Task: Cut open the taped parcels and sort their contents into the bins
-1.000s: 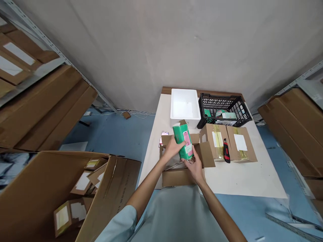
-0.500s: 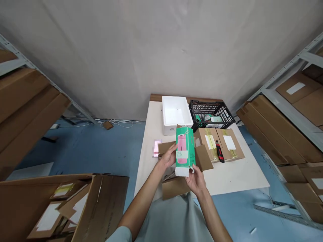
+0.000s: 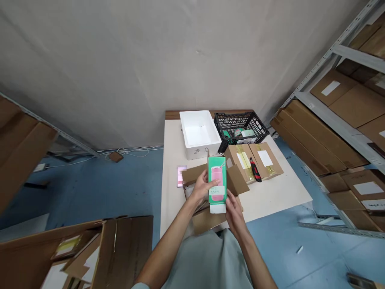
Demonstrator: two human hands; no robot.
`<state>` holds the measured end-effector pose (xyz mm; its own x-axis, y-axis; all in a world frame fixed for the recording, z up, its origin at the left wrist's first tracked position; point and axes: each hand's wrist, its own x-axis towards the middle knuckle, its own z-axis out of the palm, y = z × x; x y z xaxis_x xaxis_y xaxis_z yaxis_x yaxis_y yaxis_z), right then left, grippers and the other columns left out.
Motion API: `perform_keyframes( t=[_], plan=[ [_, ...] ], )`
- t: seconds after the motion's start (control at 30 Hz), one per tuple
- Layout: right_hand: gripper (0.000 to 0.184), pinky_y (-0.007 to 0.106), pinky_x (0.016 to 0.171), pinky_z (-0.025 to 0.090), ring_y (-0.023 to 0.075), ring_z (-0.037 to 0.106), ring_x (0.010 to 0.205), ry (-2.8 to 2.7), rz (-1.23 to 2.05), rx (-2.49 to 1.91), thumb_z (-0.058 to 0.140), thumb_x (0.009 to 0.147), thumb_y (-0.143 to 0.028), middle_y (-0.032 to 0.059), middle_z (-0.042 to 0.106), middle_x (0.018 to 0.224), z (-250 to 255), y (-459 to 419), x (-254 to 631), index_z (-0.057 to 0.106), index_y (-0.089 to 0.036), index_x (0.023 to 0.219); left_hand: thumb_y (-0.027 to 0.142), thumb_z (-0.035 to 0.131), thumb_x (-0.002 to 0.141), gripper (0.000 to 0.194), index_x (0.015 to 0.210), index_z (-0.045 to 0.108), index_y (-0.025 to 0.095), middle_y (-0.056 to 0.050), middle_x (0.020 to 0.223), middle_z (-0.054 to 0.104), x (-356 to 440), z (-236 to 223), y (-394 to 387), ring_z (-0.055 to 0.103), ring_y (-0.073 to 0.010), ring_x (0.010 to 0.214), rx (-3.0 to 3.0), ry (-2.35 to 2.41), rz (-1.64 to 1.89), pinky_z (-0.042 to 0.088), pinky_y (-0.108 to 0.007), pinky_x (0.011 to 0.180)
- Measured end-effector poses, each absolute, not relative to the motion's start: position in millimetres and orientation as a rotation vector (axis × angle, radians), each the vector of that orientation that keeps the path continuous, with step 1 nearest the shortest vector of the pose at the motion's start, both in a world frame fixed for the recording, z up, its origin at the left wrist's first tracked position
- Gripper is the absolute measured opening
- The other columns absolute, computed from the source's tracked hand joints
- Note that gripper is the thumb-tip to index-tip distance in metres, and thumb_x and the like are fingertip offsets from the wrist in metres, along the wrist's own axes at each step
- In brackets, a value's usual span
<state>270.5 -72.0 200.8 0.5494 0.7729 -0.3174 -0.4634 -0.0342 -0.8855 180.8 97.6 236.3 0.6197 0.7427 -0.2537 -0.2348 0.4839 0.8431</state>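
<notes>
Both my hands hold a green product box (image 3: 217,182) with a pink bottle printed on its front, upright above an opened cardboard box (image 3: 210,218) on the white table (image 3: 270,196). My left hand (image 3: 202,187) grips the green box's left side, fingers wrapped round it. My right hand (image 3: 233,205) clasps its lower right edge. The cardboard box's flaps are spread open to either side.
Behind on the table stand a white foam box (image 3: 199,134), a black plastic crate (image 3: 240,128) with small items, two taped cardboard parcels (image 3: 254,160) and a red-and-black utility knife (image 3: 255,170). A large open carton (image 3: 75,253) sits lower left. Shelves with cartons (image 3: 337,120) line the right.
The green box has turned from tilted to upright, its pink picture facing me. My view has swung to the right, so the table sits further left.
</notes>
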Motion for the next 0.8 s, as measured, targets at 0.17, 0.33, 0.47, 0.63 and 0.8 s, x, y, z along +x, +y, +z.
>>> perform_keyframes(
  t=[0.17,0.33,0.47,0.63,0.8],
  plan=[
    [0.102,0.058,0.109,0.066,0.0419,0.067,0.146,-0.907,0.449,-1.863,0.086,0.092,-0.067,0.0197,0.058,0.169,191,-77,275,0.045,-0.029,0.177,0.036,0.112,0.053,0.09,0.129,0.066,0.021,-0.016,0.137,0.08,204,231,76,0.079,-0.0358,0.125,0.9,0.844,0.83,0.064,-0.049,0.108],
    [0.084,0.054,0.093,0.07,0.0393,0.074,0.131,-1.26,0.107,-2.057,0.064,0.11,-0.05,0.0207,0.063,0.159,184,-81,293,0.028,-0.033,0.185,0.038,0.11,0.058,0.089,0.131,0.061,0.023,-0.016,0.137,0.078,234,237,49,0.078,-0.0348,0.129,0.982,0.988,0.967,0.062,-0.05,0.113],
    [0.086,0.052,0.098,0.07,0.0384,0.071,0.139,-1.295,0.155,-1.899,0.066,0.107,-0.035,0.0205,0.057,0.162,177,-88,324,0.028,-0.035,0.185,0.039,0.108,0.064,0.089,0.135,0.056,0.024,-0.016,0.139,0.076,255,248,27,0.078,-0.0329,0.129,1.03,1.026,0.983,0.061,-0.049,0.115],
    [0.082,0.048,0.107,0.068,0.0333,0.07,0.144,-1.228,0.218,-1.661,0.067,0.104,-0.024,0.0157,0.06,0.159,170,-100,370,0.04,-0.039,0.18,0.041,0.11,0.063,0.098,0.14,0.053,0.027,-0.015,0.143,0.074,284,254,4,0.075,-0.0325,0.133,1.076,0.996,0.993,0.06,-0.046,0.116],
    [0.078,0.052,0.12,0.061,0.0339,0.065,0.15,-1.003,0.538,-1.549,0.077,0.1,-0.034,0.0163,0.064,0.157,168,-115,415,0.052,-0.03,0.174,0.056,0.109,0.067,0.092,0.139,0.062,0.025,-0.017,0.149,0.071,300,257,-3,0.068,-0.0363,0.144,1.132,0.876,0.973,0.057,-0.046,0.119]
  ],
)
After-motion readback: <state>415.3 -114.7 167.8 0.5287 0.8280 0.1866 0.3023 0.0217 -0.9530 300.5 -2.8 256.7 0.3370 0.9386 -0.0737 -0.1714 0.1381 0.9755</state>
